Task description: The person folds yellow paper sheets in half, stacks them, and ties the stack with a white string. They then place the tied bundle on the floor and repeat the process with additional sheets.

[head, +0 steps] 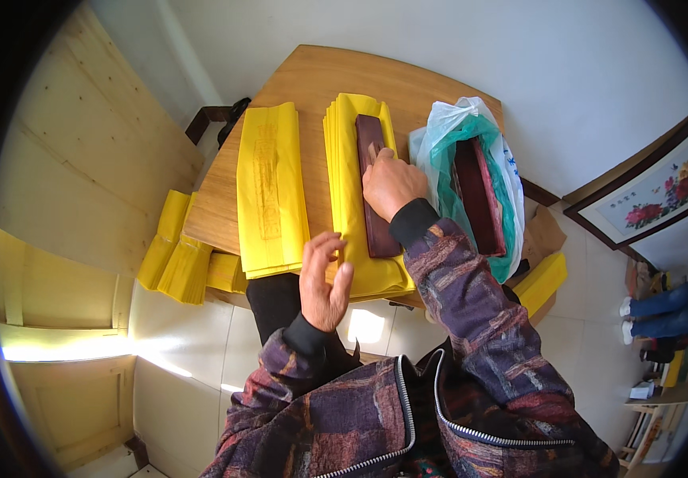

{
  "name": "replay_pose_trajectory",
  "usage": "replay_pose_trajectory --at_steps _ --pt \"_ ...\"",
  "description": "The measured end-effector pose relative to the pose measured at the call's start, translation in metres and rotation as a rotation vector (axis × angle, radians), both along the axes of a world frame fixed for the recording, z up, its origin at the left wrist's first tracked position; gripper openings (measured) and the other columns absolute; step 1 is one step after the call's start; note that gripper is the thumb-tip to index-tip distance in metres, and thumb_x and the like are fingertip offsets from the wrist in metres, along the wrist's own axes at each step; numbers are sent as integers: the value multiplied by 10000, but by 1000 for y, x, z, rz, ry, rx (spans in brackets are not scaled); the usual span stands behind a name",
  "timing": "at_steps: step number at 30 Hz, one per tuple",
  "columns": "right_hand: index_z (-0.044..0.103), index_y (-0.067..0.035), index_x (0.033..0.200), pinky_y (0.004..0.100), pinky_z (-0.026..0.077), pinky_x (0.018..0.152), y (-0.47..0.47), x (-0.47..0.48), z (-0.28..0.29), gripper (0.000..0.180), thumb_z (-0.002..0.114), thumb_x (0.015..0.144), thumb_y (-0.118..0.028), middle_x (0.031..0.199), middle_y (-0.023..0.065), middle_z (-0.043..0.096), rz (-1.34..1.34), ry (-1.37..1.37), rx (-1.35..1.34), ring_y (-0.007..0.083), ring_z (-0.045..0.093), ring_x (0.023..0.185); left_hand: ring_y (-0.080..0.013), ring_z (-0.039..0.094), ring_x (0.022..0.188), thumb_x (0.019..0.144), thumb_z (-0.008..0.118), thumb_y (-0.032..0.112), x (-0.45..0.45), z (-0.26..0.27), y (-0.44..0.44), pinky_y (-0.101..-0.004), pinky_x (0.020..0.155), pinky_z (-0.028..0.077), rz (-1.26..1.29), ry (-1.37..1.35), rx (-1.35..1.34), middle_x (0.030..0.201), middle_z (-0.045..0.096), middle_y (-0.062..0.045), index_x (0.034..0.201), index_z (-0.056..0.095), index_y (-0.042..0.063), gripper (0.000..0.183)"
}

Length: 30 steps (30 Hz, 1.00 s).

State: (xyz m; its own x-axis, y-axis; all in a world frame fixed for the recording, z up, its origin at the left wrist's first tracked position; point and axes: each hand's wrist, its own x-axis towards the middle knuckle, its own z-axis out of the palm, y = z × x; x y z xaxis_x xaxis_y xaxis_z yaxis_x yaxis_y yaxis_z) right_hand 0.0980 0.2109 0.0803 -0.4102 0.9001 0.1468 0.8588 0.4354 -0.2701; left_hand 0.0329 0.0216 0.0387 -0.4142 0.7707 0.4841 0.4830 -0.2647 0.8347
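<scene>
A long dark-red block [381, 230] lies on a stack of folded yellow sheets [344, 179] at the middle of the wooden table. My right hand [393, 182] is on the block's upper part, its fingers bent around a small raised piece there, probably a handle. My left hand [324, 284] is raised at the near edge between two yellow stacks, fingers apart and holding nothing. Left of it lies another yellow stack [287, 197], with a faint reddish-brown printed strip down its top sheet. On the right, a white plastic bag with a green lining [444, 156] holds a long dark-red tray-like container [480, 197].
The wooden table [380, 71] stands against a white wall. Bundles of yellow sheets [185, 263] lie beyond its left edge, and a yellow bundle [540, 284] lies low at the right. A framed flower picture [661, 185] leans by the wall. Another person's legs [667, 308] show at the far right.
</scene>
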Motion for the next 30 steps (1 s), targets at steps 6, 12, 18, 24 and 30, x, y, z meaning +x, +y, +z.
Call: replay_pose_trajectory --at_steps 6,12,18,24,30 --pt "578 11 970 499 511 754 1 3 8 311 519 900 -286 859 236 682 4 69 -41 405 663 816 -186 570 692 821 687 101 -20 17 50 -308 633 487 1 -221 -135 907 600 -115 1131 550 -46 369" --pt "600 21 942 482 493 790 25 34 13 354 537 889 -323 900 261 661 8 479 -58 435 629 889 -241 614 668 774 730 217 -34 25 78 -347 621 499 74 43 -347 741 620 -120 1072 594 -32 411" --pt "614 -32 1006 300 507 715 30 106 -12 263 466 999 -249 928 20 649 308 1588 -788 142 628 794 -239 641 703 777 716 272 -49 12 97 -337 655 519 92 -15 -415 767 645 -130 1010 601 -52 416" --pt "588 13 1134 299 447 945 6 116 -39 308 417 1018 -215 1138 92 630 376 1779 -1018 176 598 1042 -230 660 751 768 724 275 -59 9 118 -340 686 526 123 -34 -438 813 676 -141 1000 615 -51 414" --pt "569 44 1169 296 430 965 2 107 -48 329 407 1020 -200 1182 114 615 354 1861 -1017 183 587 1066 -247 668 778 744 730 259 -59 15 124 -336 710 528 143 8 -483 837 683 -165 991 622 -44 405"
